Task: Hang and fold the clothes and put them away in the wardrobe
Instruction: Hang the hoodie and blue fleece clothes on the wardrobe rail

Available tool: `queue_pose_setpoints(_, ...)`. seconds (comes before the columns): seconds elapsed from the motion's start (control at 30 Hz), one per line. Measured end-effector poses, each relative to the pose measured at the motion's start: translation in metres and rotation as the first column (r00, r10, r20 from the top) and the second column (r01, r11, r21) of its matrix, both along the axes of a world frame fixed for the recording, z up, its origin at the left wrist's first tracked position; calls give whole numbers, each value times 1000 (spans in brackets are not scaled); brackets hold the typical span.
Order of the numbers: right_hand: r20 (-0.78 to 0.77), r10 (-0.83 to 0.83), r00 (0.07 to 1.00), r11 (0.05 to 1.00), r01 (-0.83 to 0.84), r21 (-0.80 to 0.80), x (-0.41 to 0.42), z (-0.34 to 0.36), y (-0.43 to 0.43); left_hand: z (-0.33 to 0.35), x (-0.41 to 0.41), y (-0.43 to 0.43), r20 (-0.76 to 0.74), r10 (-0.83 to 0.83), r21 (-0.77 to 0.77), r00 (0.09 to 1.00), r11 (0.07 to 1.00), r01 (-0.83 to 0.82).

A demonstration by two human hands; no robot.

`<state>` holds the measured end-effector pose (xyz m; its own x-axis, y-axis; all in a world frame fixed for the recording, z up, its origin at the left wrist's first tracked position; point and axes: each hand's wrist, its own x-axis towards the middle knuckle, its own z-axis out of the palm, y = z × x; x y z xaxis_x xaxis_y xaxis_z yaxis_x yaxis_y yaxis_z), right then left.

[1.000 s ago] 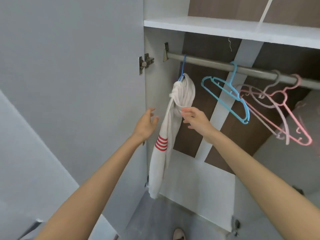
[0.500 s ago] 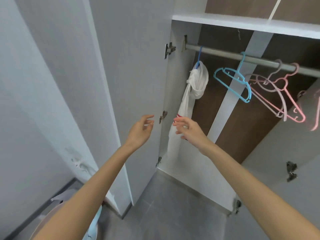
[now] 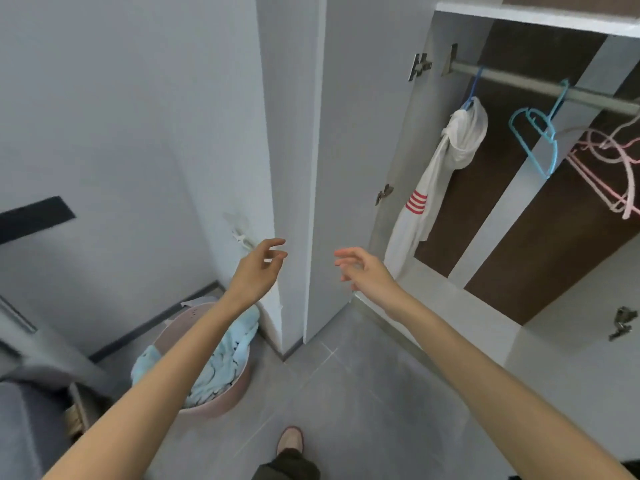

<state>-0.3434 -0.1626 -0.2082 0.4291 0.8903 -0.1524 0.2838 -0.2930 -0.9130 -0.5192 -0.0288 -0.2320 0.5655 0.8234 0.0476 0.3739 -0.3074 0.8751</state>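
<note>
A white garment with red stripes point(image 3: 436, 188) hangs bunched on a blue hanger from the wardrobe rail point(image 3: 540, 86), at the rail's left end. An empty light-blue hanger point(image 3: 538, 140) and pink hangers point(image 3: 609, 168) hang further right. On the floor at lower left a pink laundry basket point(image 3: 228, 400) holds light-blue cloth point(image 3: 221, 362). My left hand point(image 3: 258, 268) and my right hand point(image 3: 363, 270) float in front of the open wardrobe door point(image 3: 360, 161), both empty with fingers spread, well below and left of the hung garment.
A white shelf point(image 3: 540, 19) runs above the rail. A grey piece of furniture point(image 3: 24, 410) stands at the far left. The floor is grey tile point(image 3: 346, 393), and my foot point(image 3: 291, 439) shows at the bottom. A second door with a hinge point(image 3: 621, 322) is at right.
Both hands have left the hung white garment and dropped down and left. My view has swung left and down, so the basket with blue cloth is now visible.
</note>
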Motion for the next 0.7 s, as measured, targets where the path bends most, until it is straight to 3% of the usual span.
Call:
queue_pose_setpoints(0.4,-49,237,970,965,-241,-103,-137,-56,76,-37,-183,36,-129,211,-26,969,976,-216)
queue_pose_setpoints(0.7,-12,161,987,950,-158,-270,-207,-132,183,-102,-260,150,-246,151,-111,957,977,-183)
